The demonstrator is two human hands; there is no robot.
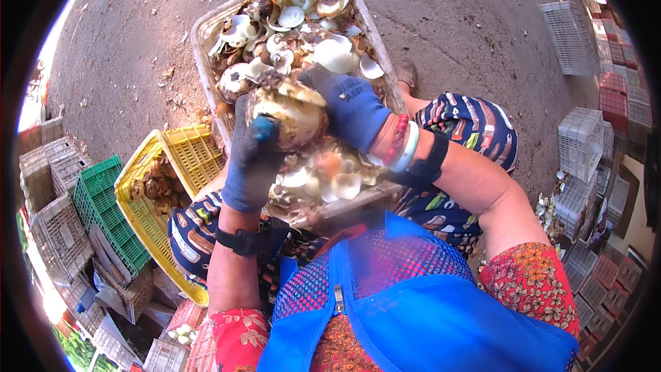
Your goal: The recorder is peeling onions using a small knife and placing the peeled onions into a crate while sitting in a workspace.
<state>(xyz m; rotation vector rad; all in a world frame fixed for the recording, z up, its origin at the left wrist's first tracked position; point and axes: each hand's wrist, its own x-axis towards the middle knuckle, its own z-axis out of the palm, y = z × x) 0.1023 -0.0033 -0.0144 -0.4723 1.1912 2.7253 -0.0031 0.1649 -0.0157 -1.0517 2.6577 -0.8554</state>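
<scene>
Above a large crate of peelings, my left hand, in a dark blue glove with a teal patch at the thumb, is closed around a large onion. The onion is pale yellow with brown stains and looks partly peeled. A thick outer layer stands loose along its top. My right hand, also gloved in blue, has its fingers bent against that layer at the onion's upper right. The fingertips are partly hidden, and I cannot see whether a tool is in them. White curved onion peelings and brown skins fill the crate.
A yellow crate with brown onions stands by my left leg. Beyond it are a green crate and stacked pale crates. More crates line the right side. Scraps litter the grey ground.
</scene>
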